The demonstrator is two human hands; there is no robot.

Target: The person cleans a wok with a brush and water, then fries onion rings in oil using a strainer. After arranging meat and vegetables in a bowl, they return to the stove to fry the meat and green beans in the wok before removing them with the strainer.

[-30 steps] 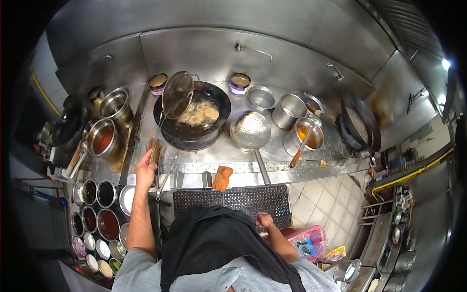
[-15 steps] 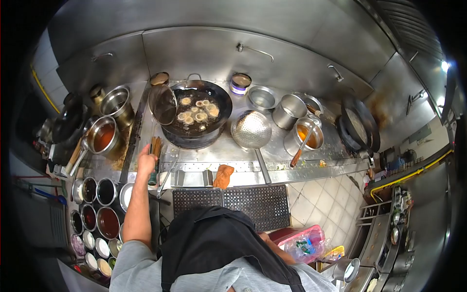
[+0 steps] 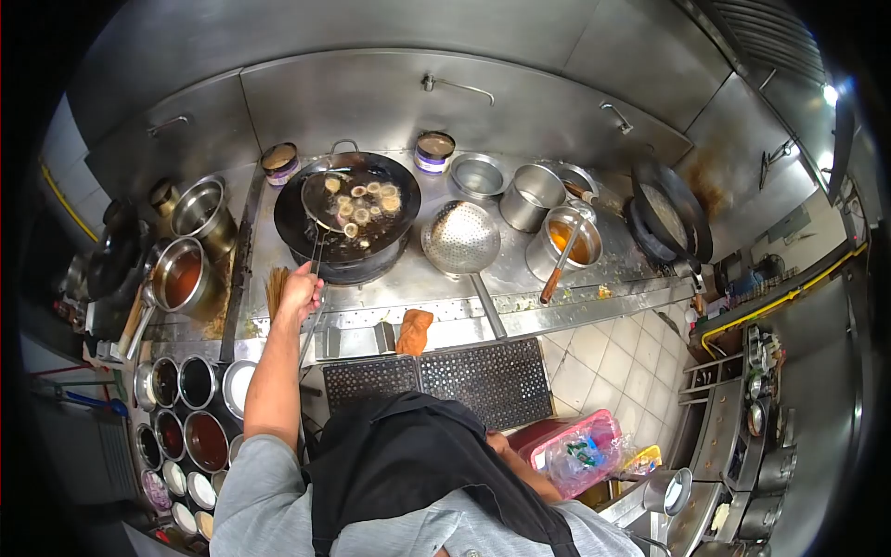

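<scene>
My left hand (image 3: 300, 290) is closed around the long thin handle of a wire-mesh skimmer (image 3: 316, 202). The skimmer's round head sits in the left side of a black wok (image 3: 295, 232). Several pale, round pieces of food (image 3: 371, 198) float in the wok's dark oil, some at the skimmer's rim. A bamboo brush (image 3: 276, 290) stands just left of that hand. My right hand (image 3: 498, 444) shows only in part at the right edge of the black apron; its fingers are hidden.
A perforated ladle (image 3: 461, 239) lies right of the wok. Farther right are a pot of orange liquid (image 3: 574, 243), another metal pot (image 3: 531, 198) and a second black wok (image 3: 665, 213). An orange cloth (image 3: 414, 331) lies on the front edge. Sauce tubs (image 3: 206, 442) stand lower left.
My left hand has moved forward and right. The skimmer's head has gone from above the wok's left rim into the wok. The camera view has shifted slightly to the right.
</scene>
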